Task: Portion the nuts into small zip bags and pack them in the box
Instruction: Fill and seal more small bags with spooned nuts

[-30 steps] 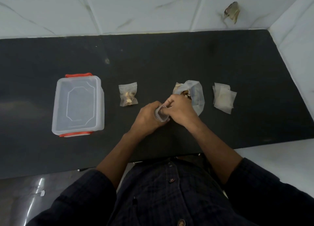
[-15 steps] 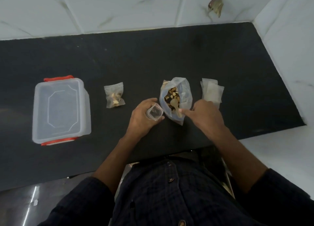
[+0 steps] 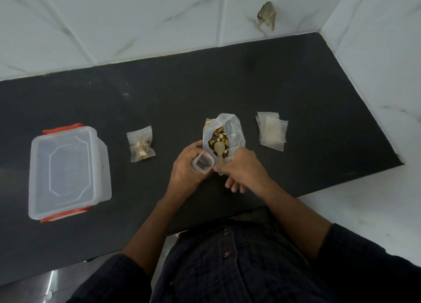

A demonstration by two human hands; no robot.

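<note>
1. Clear plastic bulk bag of mixed nuts (image 3: 224,131) stands mouth-up near the middle of the black counter (image 3: 296,79), a bit toward the front edge; its top is spread wide so a scoop can go straight in.
2. Pale wooden spoon (image 3: 219,148) has its bowl lying on the nuts inside the bag mouth, handle running back toward the front edge. Right hand (image 3: 243,173) pinches the handle between thumb and forefinger, other fingers loosely curled under. Looks like a scoop is about to be taken.
3. Small zip bag (image 3: 202,163) is held in the left hand (image 3: 185,168), fingers curled round it and squeezing the mouth into an open square. It touches the bulk bag's left side, likely so the spoon's trip is short and little spills.
4. One filled small bag (image 3: 141,144) lies flat left of the hands, between them and the box; cannot tell if it is zipped.
5. Lidded clear box with red clips (image 3: 66,173) sits toward the left end of the counter, lid on, so packing has not started, I judge.
6. Stack of empty zip bags (image 3: 272,130) lies right of the bulk bag, toward the right end, within reach of the right hand.
7. White marble-look wall tiles (image 3: 136,24) back the counter.
</note>
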